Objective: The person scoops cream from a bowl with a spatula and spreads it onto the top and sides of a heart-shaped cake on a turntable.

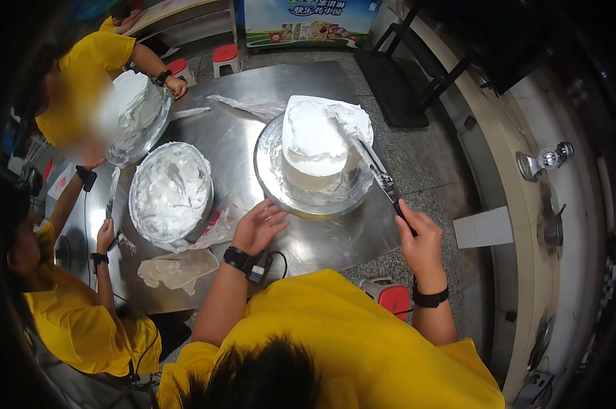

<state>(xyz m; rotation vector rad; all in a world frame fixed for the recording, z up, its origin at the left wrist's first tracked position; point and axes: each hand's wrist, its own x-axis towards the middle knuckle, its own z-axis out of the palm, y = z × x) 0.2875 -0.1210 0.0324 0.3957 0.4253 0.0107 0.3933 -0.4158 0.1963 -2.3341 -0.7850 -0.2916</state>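
One bowl (208,208) — cream (170,187) inside, spatula (380,173) at cake (313,136)

The bare right hand (422,244) grips a long black-handled metal spatula (381,174), its cream-smeared blade against a white cream-coated cake (316,140) on a round silver metal turntable (270,180); the bare left hand (257,226), fingers loosely bent, is at the turntable's near rim

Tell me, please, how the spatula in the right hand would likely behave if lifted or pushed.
The spatula is probably light for its length, since the right hand alone holds it. Its blade may be slippery, as it meets white cream and looks smeared. It would likely slide rather than roll, as the blade looks flat.
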